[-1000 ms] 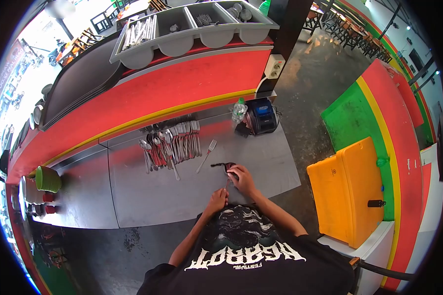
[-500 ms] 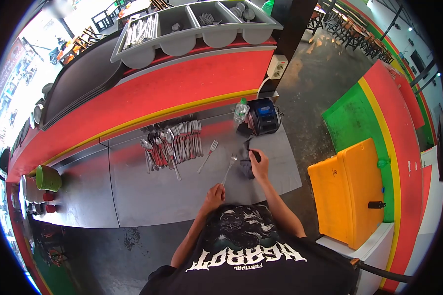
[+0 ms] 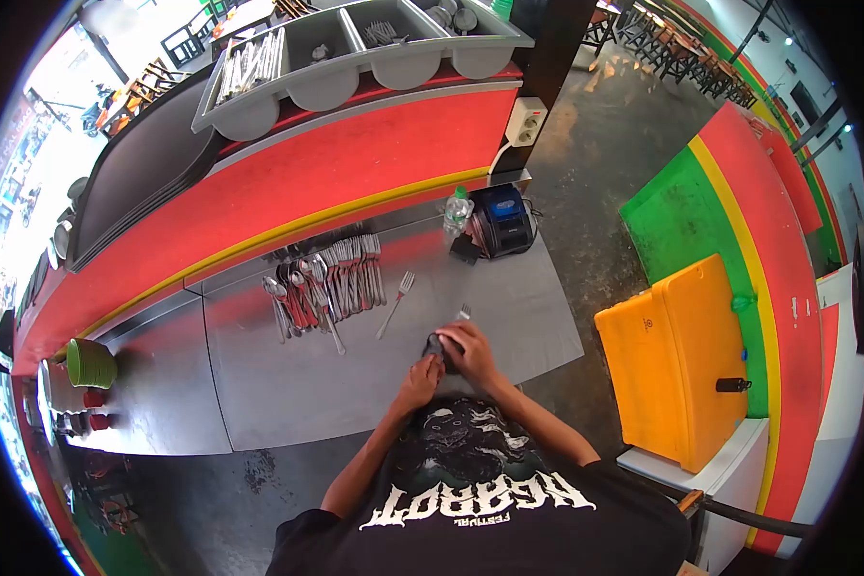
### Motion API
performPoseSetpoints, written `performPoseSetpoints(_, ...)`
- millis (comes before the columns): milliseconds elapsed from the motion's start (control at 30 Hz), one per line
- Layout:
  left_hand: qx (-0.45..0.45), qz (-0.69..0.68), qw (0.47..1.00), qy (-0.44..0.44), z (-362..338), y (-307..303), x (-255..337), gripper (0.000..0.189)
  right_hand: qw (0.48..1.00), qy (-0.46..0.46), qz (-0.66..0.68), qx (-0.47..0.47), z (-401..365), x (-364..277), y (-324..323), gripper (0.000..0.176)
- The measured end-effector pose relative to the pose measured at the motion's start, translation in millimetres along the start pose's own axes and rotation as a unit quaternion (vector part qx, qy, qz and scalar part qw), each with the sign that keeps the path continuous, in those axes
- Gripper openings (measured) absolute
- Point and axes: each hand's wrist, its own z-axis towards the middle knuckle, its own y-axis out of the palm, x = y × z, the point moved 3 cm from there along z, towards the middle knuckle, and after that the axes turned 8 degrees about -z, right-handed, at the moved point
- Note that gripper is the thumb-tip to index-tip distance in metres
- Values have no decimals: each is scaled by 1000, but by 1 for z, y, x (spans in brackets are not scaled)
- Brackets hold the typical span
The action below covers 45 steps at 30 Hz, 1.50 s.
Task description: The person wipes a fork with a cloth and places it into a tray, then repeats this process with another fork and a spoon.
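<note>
My left hand (image 3: 420, 383) is closed around the handle end of a fork (image 3: 465, 312), whose tines show just beyond my other hand. My right hand (image 3: 468, 351) grips a dark cloth (image 3: 434, 345) wrapped about the fork's handle, right against my left fingers. Most of the fork is hidden by the cloth and fingers. A single fork (image 3: 396, 304) lies on the steel counter (image 3: 288, 392) to the left of my hands. Farther left is a pile of forks and spoons (image 3: 324, 288), laid roughly side by side.
At the back right stand a plastic bottle (image 3: 458, 208) and a black-and-blue device (image 3: 501, 221). A grey cutlery tray (image 3: 324, 88) rests on the red ledge above. A green container (image 3: 92, 362) sits at far left, a yellow bin (image 3: 677, 365) at right.
My right hand has brought the cloth left and down onto the fork, meeting my left hand. Before, the cloth lay beside the fork. The view has shifted slightly.
</note>
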Motion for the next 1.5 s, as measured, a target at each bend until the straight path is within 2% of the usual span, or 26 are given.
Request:
performPoseSetpoints(67, -86, -97, 988, -84, -4, -6, 14, 32, 997, 13, -60, 50, 9, 27, 1, 12)
performPoseSetpoints(200, -139, -110, 980, -85, -12, -12, 41, 36, 995, 83, -52, 37, 9, 79, 1, 10)
performPoseSetpoints(333, -153, -148, 973, -88, -23, -14, 45, 37, 992, 102, -59, 38, -3, 106, -11, 11)
performPoseSetpoints(467, -132, -306, 940, -69, -23, -13, 55, 37, 986, 142, -66, 52, -6, 122, -8, 14)
performPoseSetpoints(567, -73, -276, 958, -24, -13, -16, 67, 38, 973, 212, -5, 96, -4, 121, -3, 16)
performPoseSetpoints(633, -35, -266, 963, -29, -6, -15, 56, 37, 954, 270, 59, 116, 0, 104, -9, 16)
performPoseSetpoints(733, 7, -228, 972, -45, -2, -14, 46, 36, 963, 213, 98, 137, 11, 45, -28, 15)
performPoseSetpoints(833, 19, -126, 991, -46, 0, -14, 45, 34, 975, 133, 156, 84, 11, -13, -40, 12)
performPoseSetpoints(867, 19, -82, 996, -41, 1, -14, 45, 34, 984, 80, 148, 56, 11, -26, -37, 12)
performPoseSetpoints(900, 25, -41, 999, 14, 1, -10, 35, 34, 989, 28, 140, 27, 11, -38, -34, 11)
performPoseSetpoints(933, 31, 0, 997, 70, 2, -3, 13, 34, 991, -25, 131, -2, 9, -45, -32, 10)
performPoseSetpoints(967, 38, 41, 990, 126, 2, 0, 2, 35, 993, -26, 114, 3, 6, -44, -30, 11)
performPoseSetpoints(1067, -11, 43, 997, 68, 1, -7, 40, 35, 997, -32, 57, 34, 7, -26, -20, 11)
performPoseSetpoints(1167, -117, -101, 987, -52, -6, -16, 66, 35, 993, 12, -35, 113, 23, 2, -29, 9)
performPoseSetpoints(1267, -145, -92, 984, -43, -11, -18, 69, 34, 987, 91, -42, 127, 24, 39, -31, 11)
performPoseSetpoints(1367, -135, -104, 985, -39, -15, -22, 73, 35, 974, 171, -45, 143, 15, 75, -24, 14)
performPoseSetpoints(1467, -112, -179, 977, -25, -18, -25, 71, 37, 958, 232, -63, 157, 3, 104, -20, 17)
performPoseSetpoints(1500, -99, -227, 969, -17, -19, -24, 70, 37, 959, 226, -76, 152, 0, 108, -20, 18)
